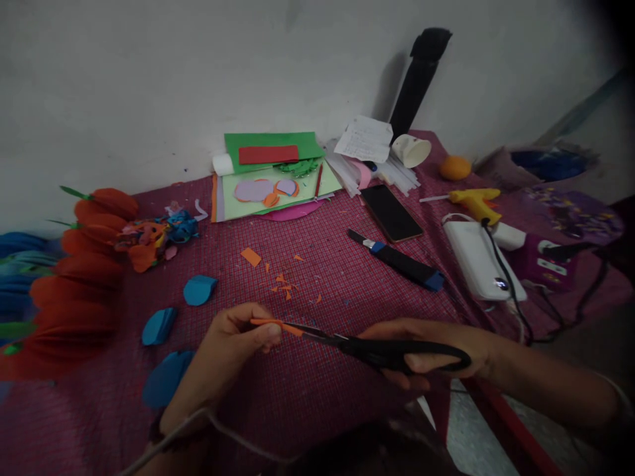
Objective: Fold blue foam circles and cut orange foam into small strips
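My left hand (233, 347) pinches a thin orange paper strip (270, 324) between thumb and fingers, low in the middle of the view. My right hand (436, 354) grips black scissors (377, 348) by the handles, and the blades point left and meet the strip's right end. Small orange paper scraps (282, 284) lie on the red checked cloth (322, 258) just beyond the hands.
Blue paper shapes (198, 289) and orange paper flowers (94, 238) lie at the left. Coloured paper sheets (270, 172) are stacked by the wall. A utility knife (397, 261), phone (391, 213), yellow glue gun (473, 201), white power bank (479, 258) and cables sit at the right.
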`<state>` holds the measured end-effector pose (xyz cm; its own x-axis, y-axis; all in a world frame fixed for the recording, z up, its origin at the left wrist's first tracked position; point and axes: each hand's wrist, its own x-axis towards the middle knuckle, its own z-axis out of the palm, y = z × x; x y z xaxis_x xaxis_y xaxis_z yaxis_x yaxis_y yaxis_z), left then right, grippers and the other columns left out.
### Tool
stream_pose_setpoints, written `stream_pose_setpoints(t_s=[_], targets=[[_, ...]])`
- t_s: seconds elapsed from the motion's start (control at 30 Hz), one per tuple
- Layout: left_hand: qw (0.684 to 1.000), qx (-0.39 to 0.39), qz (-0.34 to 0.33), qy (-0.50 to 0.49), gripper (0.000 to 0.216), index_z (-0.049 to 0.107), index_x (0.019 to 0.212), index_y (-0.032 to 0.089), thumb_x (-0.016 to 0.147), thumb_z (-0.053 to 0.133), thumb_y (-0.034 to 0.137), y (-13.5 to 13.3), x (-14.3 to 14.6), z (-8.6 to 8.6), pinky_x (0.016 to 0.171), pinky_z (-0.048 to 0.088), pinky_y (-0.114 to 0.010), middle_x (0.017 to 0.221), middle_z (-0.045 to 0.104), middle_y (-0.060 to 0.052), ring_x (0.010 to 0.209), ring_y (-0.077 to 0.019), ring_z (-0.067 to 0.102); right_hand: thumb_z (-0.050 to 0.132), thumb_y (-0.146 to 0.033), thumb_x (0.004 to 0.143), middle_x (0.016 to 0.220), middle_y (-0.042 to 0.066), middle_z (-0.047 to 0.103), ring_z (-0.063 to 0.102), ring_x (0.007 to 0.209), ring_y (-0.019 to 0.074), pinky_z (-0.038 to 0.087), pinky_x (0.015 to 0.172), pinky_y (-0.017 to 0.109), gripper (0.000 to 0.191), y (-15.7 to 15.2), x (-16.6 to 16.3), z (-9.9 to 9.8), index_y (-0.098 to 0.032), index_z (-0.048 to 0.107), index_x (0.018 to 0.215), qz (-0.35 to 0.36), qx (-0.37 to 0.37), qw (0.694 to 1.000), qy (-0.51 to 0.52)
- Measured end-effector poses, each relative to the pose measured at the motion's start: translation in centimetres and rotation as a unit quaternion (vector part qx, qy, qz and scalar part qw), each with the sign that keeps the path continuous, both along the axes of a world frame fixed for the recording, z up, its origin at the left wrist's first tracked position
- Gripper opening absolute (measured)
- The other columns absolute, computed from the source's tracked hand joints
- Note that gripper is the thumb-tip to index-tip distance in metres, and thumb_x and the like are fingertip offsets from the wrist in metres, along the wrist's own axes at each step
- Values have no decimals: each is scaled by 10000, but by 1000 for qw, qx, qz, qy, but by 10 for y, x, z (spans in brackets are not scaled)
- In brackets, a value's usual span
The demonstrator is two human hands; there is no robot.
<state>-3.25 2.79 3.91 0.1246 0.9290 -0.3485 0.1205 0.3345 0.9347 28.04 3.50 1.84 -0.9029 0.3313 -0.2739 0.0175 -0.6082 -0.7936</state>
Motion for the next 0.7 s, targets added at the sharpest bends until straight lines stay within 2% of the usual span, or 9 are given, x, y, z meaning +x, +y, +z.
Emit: stream_pose_setpoints(t_s=[0.17,0.5,0.7], targets=[[1000,0,24,-2,123,667,604,181,691,728,243,-1,-6,0,461,382,-189,536,604,20,478,-84,496,678,-493,790,751,3,549,441,527,43,331,450,142,636,0,1,4,-120,522,1280,-25,-4,1000,8],[1000,11,-23,7,156,645,571,181,702,714,231,-1,-6,-2,515,388,-209,535,573,24,526,-95,492,642,-492,821,752,2,544,444,542,50,328,455,146,647,1,4,2,-132,473,1331,-5,19,1000,3],[998,-3,-67,15,200,614,549,184,701,725,251,-3,-4,0,516,363,-222,526,542,26,523,-101,462,645,-511,807,734,1,538,433,524,53,320,440,155,658,2,0,5,-112,497,1309,8,26,1000,-8]])
